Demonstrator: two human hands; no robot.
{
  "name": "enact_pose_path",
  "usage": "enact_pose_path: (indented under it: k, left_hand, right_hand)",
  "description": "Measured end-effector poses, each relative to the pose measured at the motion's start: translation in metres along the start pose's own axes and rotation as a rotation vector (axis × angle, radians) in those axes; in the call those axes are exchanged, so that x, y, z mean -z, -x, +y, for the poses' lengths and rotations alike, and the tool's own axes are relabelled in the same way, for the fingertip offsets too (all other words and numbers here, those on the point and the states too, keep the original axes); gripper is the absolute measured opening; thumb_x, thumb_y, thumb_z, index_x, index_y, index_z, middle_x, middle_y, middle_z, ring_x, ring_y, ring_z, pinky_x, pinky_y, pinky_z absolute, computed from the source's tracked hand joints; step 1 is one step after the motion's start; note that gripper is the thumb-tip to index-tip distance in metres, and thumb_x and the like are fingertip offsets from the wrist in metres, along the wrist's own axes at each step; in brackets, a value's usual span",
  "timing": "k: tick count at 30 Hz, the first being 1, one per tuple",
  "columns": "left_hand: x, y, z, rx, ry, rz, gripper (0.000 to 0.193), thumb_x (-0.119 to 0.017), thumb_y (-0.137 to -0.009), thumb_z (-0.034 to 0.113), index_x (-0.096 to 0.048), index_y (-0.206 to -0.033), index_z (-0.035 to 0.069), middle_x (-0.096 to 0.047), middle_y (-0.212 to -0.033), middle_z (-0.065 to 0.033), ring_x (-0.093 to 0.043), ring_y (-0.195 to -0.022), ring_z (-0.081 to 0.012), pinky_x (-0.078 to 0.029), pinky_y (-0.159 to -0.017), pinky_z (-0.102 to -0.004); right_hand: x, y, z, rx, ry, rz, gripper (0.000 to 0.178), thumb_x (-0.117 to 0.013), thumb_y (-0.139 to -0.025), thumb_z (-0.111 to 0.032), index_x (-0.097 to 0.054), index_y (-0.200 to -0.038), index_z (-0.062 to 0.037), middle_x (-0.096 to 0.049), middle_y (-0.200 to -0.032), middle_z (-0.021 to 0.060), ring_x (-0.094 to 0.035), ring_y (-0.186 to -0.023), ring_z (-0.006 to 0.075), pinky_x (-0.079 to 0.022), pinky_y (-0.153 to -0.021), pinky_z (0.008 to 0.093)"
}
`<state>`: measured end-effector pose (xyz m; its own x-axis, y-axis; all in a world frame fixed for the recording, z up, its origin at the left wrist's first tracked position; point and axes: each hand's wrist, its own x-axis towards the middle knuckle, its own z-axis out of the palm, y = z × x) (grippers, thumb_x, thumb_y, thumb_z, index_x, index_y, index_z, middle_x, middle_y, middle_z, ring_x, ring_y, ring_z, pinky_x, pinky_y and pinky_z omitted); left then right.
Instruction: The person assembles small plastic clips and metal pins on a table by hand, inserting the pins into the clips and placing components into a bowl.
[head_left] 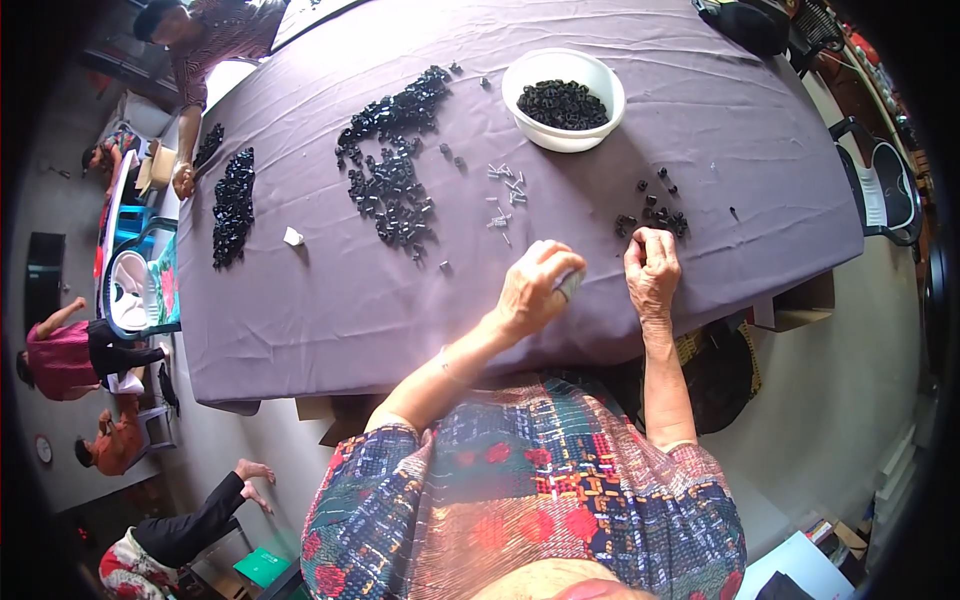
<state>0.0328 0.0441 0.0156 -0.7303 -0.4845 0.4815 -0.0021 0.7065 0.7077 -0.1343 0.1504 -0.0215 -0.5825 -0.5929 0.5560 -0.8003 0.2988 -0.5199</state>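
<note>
My left hand [538, 288] is closed around a small pale, rounded object [569, 284], mostly hidden by the fingers. Close to it on the right, my right hand [653, 268] has its fingertips pinched together at the near side of a small cluster of black parts [664, 219]. What those fingertips hold, if anything, is hidden. Beyond my left hand lie several loose thin silver pins [508, 188]. A white bowl [530, 135] farther back holds many small black parts [563, 104].
The table has a wrinkled mauve cloth [400, 330]. Heaps of shiny black parts [390, 180] lie left of the bowl, with another pile [234, 208] farther left. Near that pile sits a small white piece [293, 237]. A co-worker's hand [183, 182] rests at the far left edge.
</note>
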Motion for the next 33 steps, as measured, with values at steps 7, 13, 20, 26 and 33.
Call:
enact_pose_path:
  k: [7, 13, 20, 26, 33]
  left_hand:
    - [-0.003, 0.036, 0.002, 0.019, 0.029, -0.147, 0.027, -0.068, -0.066, 0.000, -0.064, -0.092, 0.006, -0.061, -0.100, -0.0105, -0.057, -0.096, -0.0321, -0.048, -0.083, -0.0408]
    - [-0.007, 0.037, 0.003, -0.038, -0.003, -0.118, 0.022, -0.072, -0.068, 0.004, -0.065, -0.089, 0.006, -0.060, -0.101, -0.0101, -0.057, -0.095, -0.0311, -0.047, -0.083, -0.0400]
    - [-0.003, 0.038, 0.013, -0.034, -0.069, -0.171, 0.022, -0.074, -0.069, 0.005, -0.065, -0.089, 0.006, -0.061, -0.101, -0.0092, -0.057, -0.096, -0.0296, -0.048, -0.083, -0.0402]
    - [-0.001, 0.035, 0.014, -0.020, -0.112, -0.211, 0.023, -0.075, -0.069, 0.004, -0.065, -0.090, 0.006, -0.061, -0.102, -0.0089, -0.057, -0.095, -0.0289, -0.048, -0.082, -0.0393]
    - [0.000, 0.033, 0.017, 0.014, -0.139, -0.233, 0.025, -0.075, -0.068, 0.005, -0.065, -0.090, 0.007, -0.060, -0.102, -0.0086, -0.058, -0.093, -0.0283, -0.048, -0.081, -0.0387]
  right_hand:
    - [0.002, -0.002, 0.011, -0.212, -0.187, 0.124, 0.014, -0.065, -0.079, 0.002, -0.062, -0.091, -0.0050, -0.061, -0.086, 0.0074, -0.061, -0.073, 0.0215, -0.051, -0.065, 0.0326]
    - [0.012, -0.012, 0.020, -0.568, -0.551, 0.149, 0.007, -0.064, -0.086, -0.007, -0.064, -0.092, -0.0029, -0.058, -0.076, -0.0008, -0.053, -0.068, 0.0100, -0.046, -0.063, 0.0254]
    - [0.010, -0.006, -0.010, -0.003, -0.100, 0.058, 0.014, -0.066, -0.078, 0.000, -0.063, -0.091, -0.0047, -0.057, -0.086, 0.0090, -0.061, -0.072, 0.0240, -0.051, -0.064, 0.0349]
    - [0.000, -0.016, -0.003, 0.138, 0.042, -0.188, 0.022, -0.068, -0.074, 0.000, -0.061, -0.095, -0.0033, -0.055, -0.087, 0.0100, -0.062, -0.075, 0.0272, -0.054, -0.066, 0.0360]
    - [0.004, -0.017, -0.005, 0.123, 0.019, -0.203, 0.028, -0.070, -0.069, 0.000, -0.061, -0.096, -0.0035, -0.054, -0.086, 0.0089, -0.062, -0.078, 0.0268, -0.054, -0.068, 0.0352]
